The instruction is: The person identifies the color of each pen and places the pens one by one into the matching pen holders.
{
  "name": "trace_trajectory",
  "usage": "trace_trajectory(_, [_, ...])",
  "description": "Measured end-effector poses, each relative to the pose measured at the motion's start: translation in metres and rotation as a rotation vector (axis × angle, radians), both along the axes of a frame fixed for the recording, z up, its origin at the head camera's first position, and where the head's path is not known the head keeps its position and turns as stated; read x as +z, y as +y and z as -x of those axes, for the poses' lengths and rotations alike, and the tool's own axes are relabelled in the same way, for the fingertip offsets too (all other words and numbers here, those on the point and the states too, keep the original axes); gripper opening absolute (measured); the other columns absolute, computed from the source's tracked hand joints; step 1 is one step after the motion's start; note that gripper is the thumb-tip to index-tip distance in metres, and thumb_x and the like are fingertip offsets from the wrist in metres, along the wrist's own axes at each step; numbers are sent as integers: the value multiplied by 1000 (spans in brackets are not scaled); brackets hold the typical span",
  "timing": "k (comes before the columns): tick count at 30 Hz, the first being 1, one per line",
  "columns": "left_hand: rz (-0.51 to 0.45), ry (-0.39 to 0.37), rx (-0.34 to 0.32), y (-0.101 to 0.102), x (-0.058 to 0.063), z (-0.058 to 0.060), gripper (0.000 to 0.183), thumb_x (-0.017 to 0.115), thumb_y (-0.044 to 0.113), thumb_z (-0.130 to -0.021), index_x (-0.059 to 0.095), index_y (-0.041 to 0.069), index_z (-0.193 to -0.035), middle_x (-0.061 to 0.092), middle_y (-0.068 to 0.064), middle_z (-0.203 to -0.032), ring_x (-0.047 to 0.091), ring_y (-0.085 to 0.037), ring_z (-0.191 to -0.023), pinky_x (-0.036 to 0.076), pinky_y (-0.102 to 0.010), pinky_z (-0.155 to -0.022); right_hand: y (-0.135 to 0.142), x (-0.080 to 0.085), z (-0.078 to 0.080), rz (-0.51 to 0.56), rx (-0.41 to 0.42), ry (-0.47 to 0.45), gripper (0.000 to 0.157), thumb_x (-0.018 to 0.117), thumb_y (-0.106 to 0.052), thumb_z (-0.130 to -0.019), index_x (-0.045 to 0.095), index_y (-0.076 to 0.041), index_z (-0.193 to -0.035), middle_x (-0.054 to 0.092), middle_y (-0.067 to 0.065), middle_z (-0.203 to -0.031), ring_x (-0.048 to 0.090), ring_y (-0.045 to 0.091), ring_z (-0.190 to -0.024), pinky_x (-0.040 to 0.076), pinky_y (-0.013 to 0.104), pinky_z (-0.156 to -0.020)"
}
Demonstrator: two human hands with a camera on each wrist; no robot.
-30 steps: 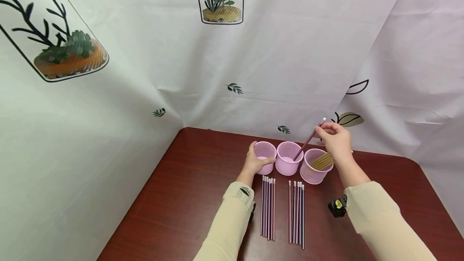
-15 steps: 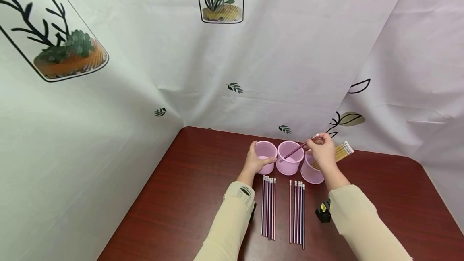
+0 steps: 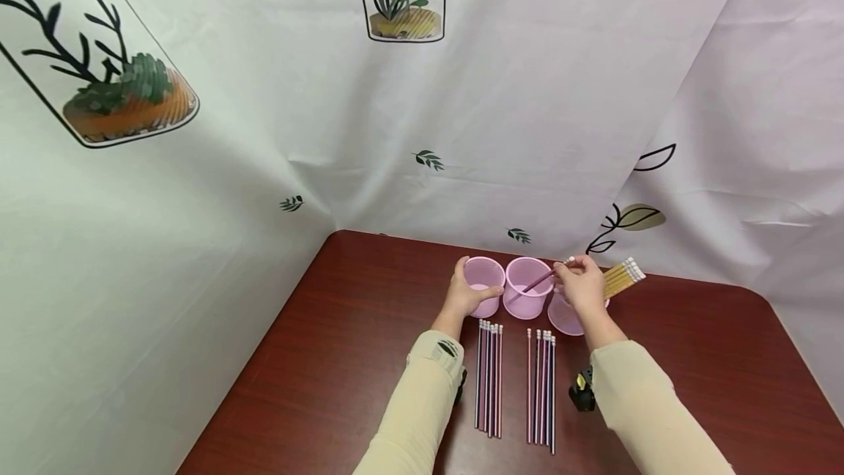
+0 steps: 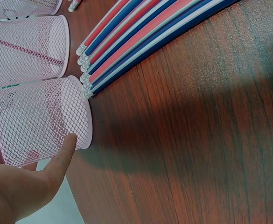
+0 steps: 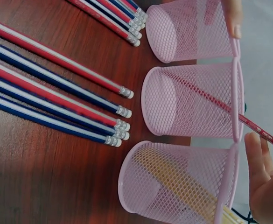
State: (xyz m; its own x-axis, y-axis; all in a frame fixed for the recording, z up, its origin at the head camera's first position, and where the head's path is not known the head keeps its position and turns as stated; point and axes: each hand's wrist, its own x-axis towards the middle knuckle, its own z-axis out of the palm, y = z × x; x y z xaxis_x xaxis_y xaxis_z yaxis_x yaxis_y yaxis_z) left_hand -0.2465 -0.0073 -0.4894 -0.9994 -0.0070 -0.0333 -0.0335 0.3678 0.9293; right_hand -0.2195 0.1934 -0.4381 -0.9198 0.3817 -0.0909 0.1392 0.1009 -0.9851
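Three pink mesh pencil cups stand side by side on the table. My left hand (image 3: pixel 463 295) holds the left cup (image 4: pixel 43 121) around its side, the thumb across its front. With my right hand (image 3: pixel 583 287) I pinch a red pencil (image 5: pixel 260 129) near its eraser end. That pencil leans over the rim, its lower part inside the middle cup (image 3: pixel 525 306). Several yellow pencils (image 3: pixel 620 281) lean in the right cup (image 5: pixel 173 182), partly hidden by my right hand in the head view.
Two groups of striped pencils lie in front of the cups, a left group (image 3: pixel 489 380) and a right group (image 3: pixel 541 387), erasers toward the cups. Red and blue stripes show up close. A patterned cloth (image 3: pixel 369 196) hangs behind the table (image 3: pixel 330 358).
My right hand has moved left and down with the red pencil, whose lower end now sits in the middle cup. More of the yellow pencils shows. My left hand stays on the left cup.
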Motion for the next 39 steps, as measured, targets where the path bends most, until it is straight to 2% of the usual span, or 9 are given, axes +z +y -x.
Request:
trace_trajectory(5, [2,0,2,1,-1,1,97,87,22,-63,30,12,-140,43,-21,-133,46,-33,-116,37,-43,-97,6,-1,-3,48,-42,-20,21,58,-8,-89,47,6,-101,57,-12,-56,57,3,-46,49,21,-45])
trace_trajectory(10, [1,-1,2,0,-1,1,97,87,22,-63,31,12,-140,43,-21,-132,47,-33,-115,37,-44,-97,7,0,-5,-14,-111,-20,35,60,-14,-89,55,13,-111,57,-14,-51,55,0,-42,47,20,-41])
trace_trajectory(19, [-5,-3,-2,0,-1,0,97,87,22,-63,30,10,-141,43,-21,-132,46,-35,-116,37,-44,-97,11,3,-9,-104,-139,-47,40,61,-17,-88,57,11,-116,63,-2,-56,55,1,-40,47,21,-41])
trace_trajectory(22, [-3,-4,-5,0,-1,0,97,87,22,-63,30,10,-141,43,-22,-132,46,-35,-116,37,-45,-97,12,4,-11,-22,-139,-47,40,60,-17,-89,55,9,-119,63,-4,-56,57,4,-42,48,23,-40])
trace_trajectory(25, [4,0,-6,0,-1,1,97,87,23,-63,30,10,-141,43,-22,-132,47,-34,-115,38,-44,-96,11,5,-15,29,-131,-24,34,60,-16,-89,54,7,-112,62,-8,-58,59,6,-44,48,23,-40])
trace_trajectory(28, [4,8,-8,0,-1,2,97,87,23,-63,30,9,-141,43,-22,-132,47,-34,-115,37,-44,-97,8,6,-22,-23,-51,6,26,60,-13,-88,54,7,-103,64,-1,-63,60,8,-46,48,24,-41])
trace_trajectory(32, [-4,4,-9,-1,-1,2,97,86,22,-63,30,10,-141,43,-22,-133,46,-34,-116,37,-44,-97,5,0,-35,-191,128,1,24,61,-11,-88,58,11,-98,65,10,-66,62,17,-50,51,30,-45])
trace_trajectory(35, [0,-1,-8,-1,-2,1,97,87,23,-63,30,12,-141,42,-22,-133,46,-34,-116,37,-44,-97,3,-13,-48,-301,251,-32,23,61,-11,-87,59,11,-94,65,13,-67,63,24,-54,51,34,-47])
trace_trajectory(39, [10,2,-9,-1,-3,1,97,87,23,-63,30,12,-141,43,-21,-132,47,-34,-115,37,-44,-97,2,-36,-62,-423,321,-101,17,62,-11,-86,62,6,-87,63,12,-64,61,23,-54,50,34,-46])
